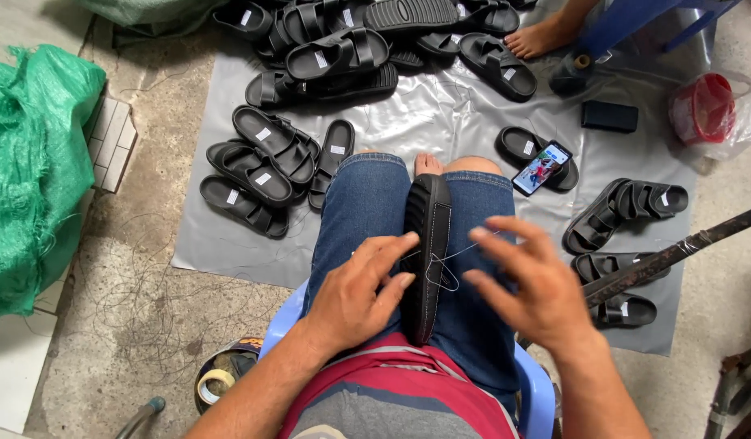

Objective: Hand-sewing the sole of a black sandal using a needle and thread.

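A black sandal sole (428,244) stands on its edge between my knees, clamped by my denim-clad thighs. My left hand (363,293) rests against its left side, fingers touching the stitched rim. My right hand (530,284) hovers just right of the sole, fingers spread, with a thin white thread (444,272) running from the sole's edge toward the fingertips. The thread forms a small loop beside the sole. I cannot see a needle.
Several black sandals (258,167) lie on a grey plastic sheet (440,114) ahead. A phone (542,168) rests on one sandal. A green mesh sack (34,162) is left, a tape roll (214,384) by my blue chair (538,394), another person's foot (538,36) and a red container (705,107) beyond.
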